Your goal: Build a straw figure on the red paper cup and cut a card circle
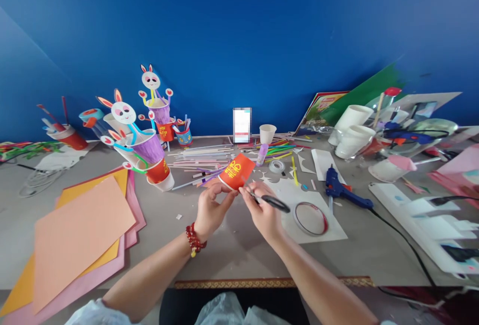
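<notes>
A red paper cup (237, 171) with yellow characters and a white rim lies tilted between my hands. Fingers and thumb of my left hand (212, 210) pinch its near rim; a beaded bracelet circles that wrist. My right hand (263, 211) is closed around a pair of scissors (276, 203), their black handle loop sticking out to the right. Its fingertips are close against the cup's lower right edge. The scissor blades are mostly hidden by the fingers. Just beyond the cup stands a small purple tube (262, 154).
Rabbit-decorated cups (147, 145) stand at left behind stacked coloured paper (84, 230). Pipe cleaners and sticks (202, 154) spread along the back near a phone (242, 125) and white cup (268, 134). Rightward are tape rolls (326, 223), a blue glue gun (346, 190) and a power strip (411, 225).
</notes>
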{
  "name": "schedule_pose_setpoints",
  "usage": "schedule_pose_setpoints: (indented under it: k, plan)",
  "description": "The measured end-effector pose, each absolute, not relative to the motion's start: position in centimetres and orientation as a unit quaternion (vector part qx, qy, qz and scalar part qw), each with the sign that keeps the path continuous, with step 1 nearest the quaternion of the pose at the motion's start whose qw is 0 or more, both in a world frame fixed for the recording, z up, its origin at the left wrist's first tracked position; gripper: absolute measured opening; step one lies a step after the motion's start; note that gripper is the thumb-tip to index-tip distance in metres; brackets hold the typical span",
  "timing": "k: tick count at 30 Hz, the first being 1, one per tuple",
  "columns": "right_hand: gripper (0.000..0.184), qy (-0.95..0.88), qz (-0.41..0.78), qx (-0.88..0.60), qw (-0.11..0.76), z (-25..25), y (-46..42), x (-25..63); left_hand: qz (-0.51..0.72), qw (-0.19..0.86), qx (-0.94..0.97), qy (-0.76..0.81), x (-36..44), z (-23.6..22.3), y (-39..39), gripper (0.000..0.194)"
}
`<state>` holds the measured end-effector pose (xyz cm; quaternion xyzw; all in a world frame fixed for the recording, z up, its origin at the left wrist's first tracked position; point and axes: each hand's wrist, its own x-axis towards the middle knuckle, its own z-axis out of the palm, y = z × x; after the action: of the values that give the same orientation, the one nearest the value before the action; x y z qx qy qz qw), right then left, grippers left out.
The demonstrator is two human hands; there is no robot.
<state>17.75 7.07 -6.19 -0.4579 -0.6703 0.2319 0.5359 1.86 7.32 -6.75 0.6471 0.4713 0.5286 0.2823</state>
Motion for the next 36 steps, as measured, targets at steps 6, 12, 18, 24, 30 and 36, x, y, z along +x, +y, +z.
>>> schedule_pose_setpoints:
  k: [6,12,18,24,30,36]
  plan:
    - [0.014,-0.784,0.100,-0.369,0.489,-5.0,7.3,18.5,0.539,0.474,0.550,0.427,1.6,-6.8,7.4,0.023]
    - [0.013,-0.787,0.080,-0.343,0.507,-4.8,7.4,18.5,0.593,0.497,0.472,0.422,1.8,-7.0,7.3,0.023]
    - [0.011,-0.809,0.061,-0.288,0.509,-4.5,7.8,19.0,0.577,0.563,0.444,0.391,0.1,-6.5,8.6,0.042]
    - [0.011,-0.824,0.080,-0.284,0.483,-4.4,7.8,19.5,0.506,0.609,0.503,0.347,-1.4,-6.5,9.2,0.062]
    - [0.024,-0.712,0.236,-0.405,0.522,-5.2,6.7,18.6,0.502,0.507,0.607,0.349,-2.0,-6.8,9.3,0.077]
    - [0.036,-0.532,0.479,-0.450,0.534,-5.9,6.6,17.9,0.539,0.377,0.669,0.345,-1.6,-8.1,9.3,0.082]
